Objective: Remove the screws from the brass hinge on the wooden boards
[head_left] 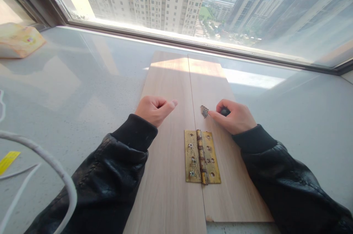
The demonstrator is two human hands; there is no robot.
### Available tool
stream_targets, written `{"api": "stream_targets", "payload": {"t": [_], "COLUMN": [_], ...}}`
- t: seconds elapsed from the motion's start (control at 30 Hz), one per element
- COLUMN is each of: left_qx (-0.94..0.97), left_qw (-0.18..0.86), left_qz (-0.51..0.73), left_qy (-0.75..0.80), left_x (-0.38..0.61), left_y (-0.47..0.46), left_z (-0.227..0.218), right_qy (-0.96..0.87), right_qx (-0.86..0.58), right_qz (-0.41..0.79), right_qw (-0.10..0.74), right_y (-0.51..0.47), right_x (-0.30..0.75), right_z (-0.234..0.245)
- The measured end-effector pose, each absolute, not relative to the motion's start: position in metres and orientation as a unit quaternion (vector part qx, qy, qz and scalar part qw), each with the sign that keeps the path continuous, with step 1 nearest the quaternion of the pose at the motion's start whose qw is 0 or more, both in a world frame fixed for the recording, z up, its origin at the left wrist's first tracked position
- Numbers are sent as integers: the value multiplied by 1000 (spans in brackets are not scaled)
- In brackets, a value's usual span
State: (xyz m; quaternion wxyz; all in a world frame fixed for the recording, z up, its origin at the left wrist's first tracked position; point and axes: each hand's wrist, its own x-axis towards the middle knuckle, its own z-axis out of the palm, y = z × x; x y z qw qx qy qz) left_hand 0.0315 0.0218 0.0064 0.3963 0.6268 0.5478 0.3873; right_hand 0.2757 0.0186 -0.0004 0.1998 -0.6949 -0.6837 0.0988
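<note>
My left hand [154, 110] is closed in a fist above the left wooden board [165, 146], its thumb laid along the curled index finger; nothing shows in it. My right hand [234, 116] is curled over the right board [234, 186], around a black rounded object [225, 111] that is mostly hidden. Its fingertips are beside a small group of screws [204, 111] lying on that board. A worn brass hinge [200, 157] lies unfolded across the seam. Three screw heads show in its left leaf, whose top hole is bare; its right leaf has bare holes.
Both boards lie side by side on a pale speckled windowsill [110, 79]. A white cable [55, 164] loops at the lower left near my sleeve, with a yellow label [9, 161] beside it. A tissue pack [20, 41] sits far left. The window frame [176, 41] bounds the back.
</note>
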Motion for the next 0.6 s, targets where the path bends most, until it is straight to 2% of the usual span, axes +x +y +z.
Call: {"api": "stream_targets", "payload": {"t": [0.6], "left_qx": [626], "left_qw": [395], "left_qz": [393], "left_qy": [545], "left_x": [31], "left_y": [23], "left_z": [4], "right_qy": [-696], "right_qx": [-686], "right_qz": [105], "right_qw": [183], "right_y": [21], "right_x": [281], "right_z": [-2]}}
